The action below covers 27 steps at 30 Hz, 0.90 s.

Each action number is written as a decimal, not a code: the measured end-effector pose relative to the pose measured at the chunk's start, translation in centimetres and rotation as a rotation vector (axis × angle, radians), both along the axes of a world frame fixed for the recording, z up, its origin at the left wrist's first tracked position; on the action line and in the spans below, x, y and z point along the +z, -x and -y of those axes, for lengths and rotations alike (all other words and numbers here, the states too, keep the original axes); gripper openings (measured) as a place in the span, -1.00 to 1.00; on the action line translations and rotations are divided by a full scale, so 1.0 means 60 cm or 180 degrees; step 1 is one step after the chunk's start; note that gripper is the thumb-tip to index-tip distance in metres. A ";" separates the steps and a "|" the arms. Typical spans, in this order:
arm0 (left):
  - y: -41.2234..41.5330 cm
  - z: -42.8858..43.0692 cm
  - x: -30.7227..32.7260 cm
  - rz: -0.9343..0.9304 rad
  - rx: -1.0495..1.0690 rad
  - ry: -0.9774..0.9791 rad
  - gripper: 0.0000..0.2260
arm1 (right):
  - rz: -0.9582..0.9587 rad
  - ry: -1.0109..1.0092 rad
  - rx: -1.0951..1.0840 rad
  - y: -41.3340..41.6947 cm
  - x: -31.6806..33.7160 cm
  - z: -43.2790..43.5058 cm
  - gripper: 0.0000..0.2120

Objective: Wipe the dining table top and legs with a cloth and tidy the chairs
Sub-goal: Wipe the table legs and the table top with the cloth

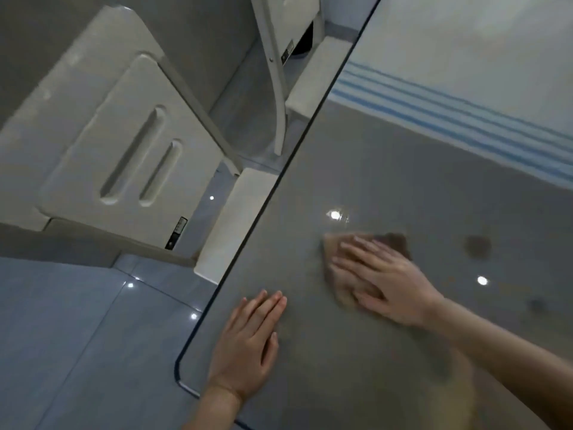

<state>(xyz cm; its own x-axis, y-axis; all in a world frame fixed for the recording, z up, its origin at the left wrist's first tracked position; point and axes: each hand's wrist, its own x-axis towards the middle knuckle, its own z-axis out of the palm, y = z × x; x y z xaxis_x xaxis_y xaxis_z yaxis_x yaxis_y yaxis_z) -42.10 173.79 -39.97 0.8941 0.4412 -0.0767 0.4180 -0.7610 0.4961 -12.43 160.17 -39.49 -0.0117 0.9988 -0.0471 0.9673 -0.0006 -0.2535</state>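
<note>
The glossy grey dining table top (387, 169) fills the right half of the head view, its dark edge running diagonally down to a rounded near corner. My right hand (381, 277) lies flat, fingers spread, pressing a brownish cloth (395, 242) onto the surface. Most of the cloth is hidden under the hand. My left hand (248, 339) rests palm down on the table near the rounded corner, holding nothing. A white chair (124, 144) stands left of the table, its seat partly tucked under the edge. A second white chair (279, 41) stands further back along the same side.
A white cloth with blue stripes (465, 113) covers the far right part of the table. Shiny grey floor tiles (77, 336) lie to the lower left, with small light reflections. Ceiling lights reflect on the table top.
</note>
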 end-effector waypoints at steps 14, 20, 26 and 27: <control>0.000 -0.005 0.008 -0.0122 -0.0027 -0.0055 -0.53 | -0.0225 -0.0228 -0.1027 0.094 -0.010 -0.191 -0.50; 0.002 -0.007 0.000 -0.0042 -0.0050 -0.0081 -0.52 | -0.0010 0.0222 -0.1265 -0.028 0.003 0.153 -0.46; 0.000 -0.006 -0.009 -0.0019 -0.0022 -0.0168 -0.52 | -0.0074 0.0130 -0.4460 -0.244 0.013 0.122 -0.37; -0.002 -0.005 -0.009 -0.0028 -0.0017 -0.0193 -0.52 | -0.0142 0.0125 -0.4499 -0.229 0.010 0.079 -0.41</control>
